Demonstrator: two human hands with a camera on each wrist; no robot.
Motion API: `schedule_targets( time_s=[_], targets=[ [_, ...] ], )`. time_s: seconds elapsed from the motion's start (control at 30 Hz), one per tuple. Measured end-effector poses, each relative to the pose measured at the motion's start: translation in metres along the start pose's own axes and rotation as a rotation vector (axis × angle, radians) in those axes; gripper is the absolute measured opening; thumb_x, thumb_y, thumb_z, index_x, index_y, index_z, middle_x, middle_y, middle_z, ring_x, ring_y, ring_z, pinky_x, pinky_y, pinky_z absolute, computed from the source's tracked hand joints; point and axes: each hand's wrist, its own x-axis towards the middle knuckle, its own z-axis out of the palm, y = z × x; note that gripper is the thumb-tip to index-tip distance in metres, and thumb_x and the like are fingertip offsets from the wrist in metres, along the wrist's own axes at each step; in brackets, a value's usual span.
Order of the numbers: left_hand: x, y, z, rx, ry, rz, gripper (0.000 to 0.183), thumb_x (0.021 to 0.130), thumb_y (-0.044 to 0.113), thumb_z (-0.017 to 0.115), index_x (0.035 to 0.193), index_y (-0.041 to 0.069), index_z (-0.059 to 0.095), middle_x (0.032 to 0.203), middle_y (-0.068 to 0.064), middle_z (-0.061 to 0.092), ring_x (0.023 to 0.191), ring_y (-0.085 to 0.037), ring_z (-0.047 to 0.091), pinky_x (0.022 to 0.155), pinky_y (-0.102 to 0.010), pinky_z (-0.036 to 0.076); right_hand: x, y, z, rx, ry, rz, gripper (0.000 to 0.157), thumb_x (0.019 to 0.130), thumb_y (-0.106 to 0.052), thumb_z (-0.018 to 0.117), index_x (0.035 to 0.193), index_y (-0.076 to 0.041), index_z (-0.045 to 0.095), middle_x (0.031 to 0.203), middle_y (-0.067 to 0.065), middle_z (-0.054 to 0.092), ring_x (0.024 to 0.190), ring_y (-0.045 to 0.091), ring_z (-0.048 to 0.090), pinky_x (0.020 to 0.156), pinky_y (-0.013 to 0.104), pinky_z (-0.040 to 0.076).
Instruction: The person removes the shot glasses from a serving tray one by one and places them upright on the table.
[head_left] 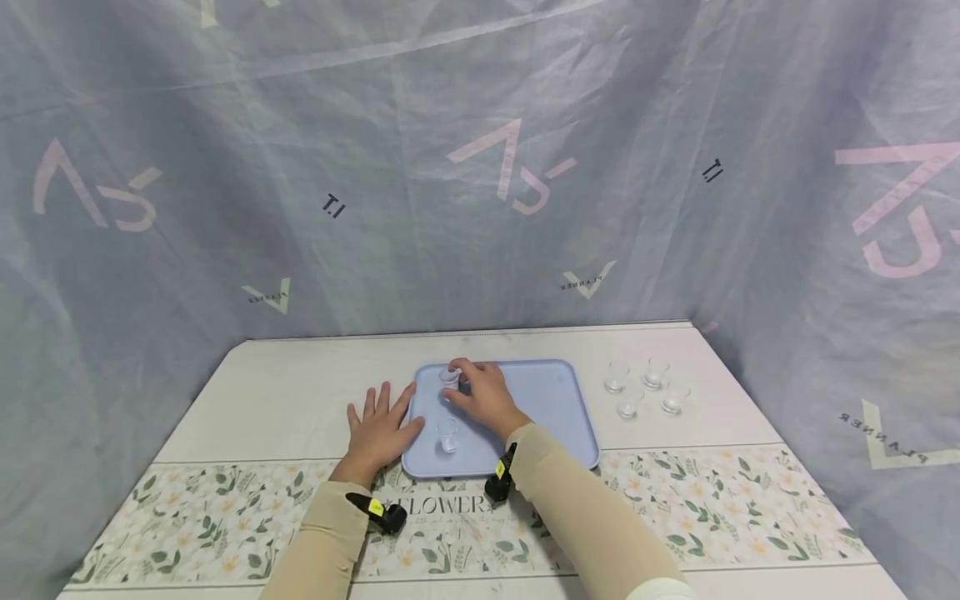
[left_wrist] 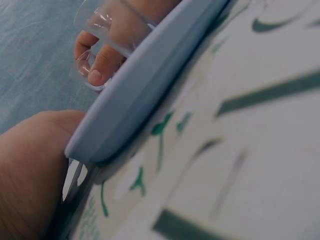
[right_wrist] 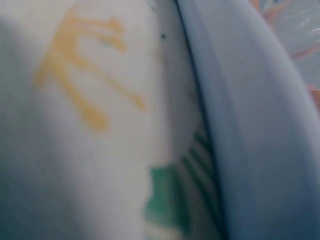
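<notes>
A light blue tray (head_left: pixel 536 412) lies on the table. Toward its far left corner, my right hand (head_left: pixel 486 396) pinches a small clear glass cup (head_left: pixel 449 382) between thumb and fingers. Closer to me, a second clear cup (head_left: pixel 447 437) stands on the tray's left side. My left hand (head_left: pixel 378 435) lies with fingers spread on the table at the tray's left edge, its thumb at the rim. In the left wrist view, the right hand's fingers (left_wrist: pixel 102 65) show at the pinched cup, beyond the tray's raised rim (left_wrist: pixel 132 92).
Several more clear cups (head_left: pixel 630 403) stand in a group on the table, right of the tray. A floral band (head_left: pixel 720 500) runs across the tablecloth in front. Grey printed curtains (head_left: pixel 420 167) hang behind and at both sides.
</notes>
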Motion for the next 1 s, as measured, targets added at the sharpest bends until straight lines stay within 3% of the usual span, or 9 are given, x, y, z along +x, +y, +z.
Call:
schedule_targets(
  time_s=[0.37,0.67,0.83,1.0],
  targets=[
    [0.001,0.003,-0.002,-0.01,-0.011,-0.004,0.073,0.1,0.056,0.048,0.162,0.026,0.025,0.168,-0.021,0.007,0.153,-0.046,-0.003,0.113,-0.072,-0.01,-0.001,0.004,-0.006,-0.02,0.028,0.002,0.04,0.092,-0.039,0.075,0.124,-0.022,0.059,0.099,0.0,0.072,0.112,0.029,0.06,0.108,0.048,0.038],
    [0.002,0.001,-0.002,-0.007,-0.009,0.004,0.073,0.101,0.057,0.047,0.163,0.028,0.023,0.168,-0.02,0.005,0.153,-0.045,-0.004,0.113,-0.072,-0.011,-0.016,0.012,-0.03,-0.022,0.007,0.035,0.039,0.092,-0.039,0.074,0.123,-0.023,0.058,0.094,-0.002,0.068,0.106,0.029,0.061,0.104,0.049,0.04],
    [0.0,0.0,-0.002,-0.019,-0.008,0.006,0.073,0.1,0.055,0.048,0.163,0.027,0.023,0.168,-0.02,0.005,0.153,-0.046,-0.004,0.113,-0.072,-0.011,-0.029,0.02,-0.047,-0.041,-0.003,0.027,0.039,0.091,-0.04,0.074,0.122,-0.021,0.059,0.092,-0.002,0.067,0.1,0.028,0.06,0.108,0.049,0.036],
    [-0.002,0.0,-0.001,-0.03,0.007,0.016,0.072,0.1,0.054,0.048,0.163,0.025,0.026,0.168,-0.022,0.007,0.153,-0.047,-0.002,0.112,-0.072,-0.011,-0.047,0.027,-0.067,-0.073,0.026,0.024,0.04,0.091,-0.039,0.074,0.119,-0.015,0.059,0.089,-0.002,0.064,0.097,0.027,0.059,0.119,0.051,0.023]
  ],
)
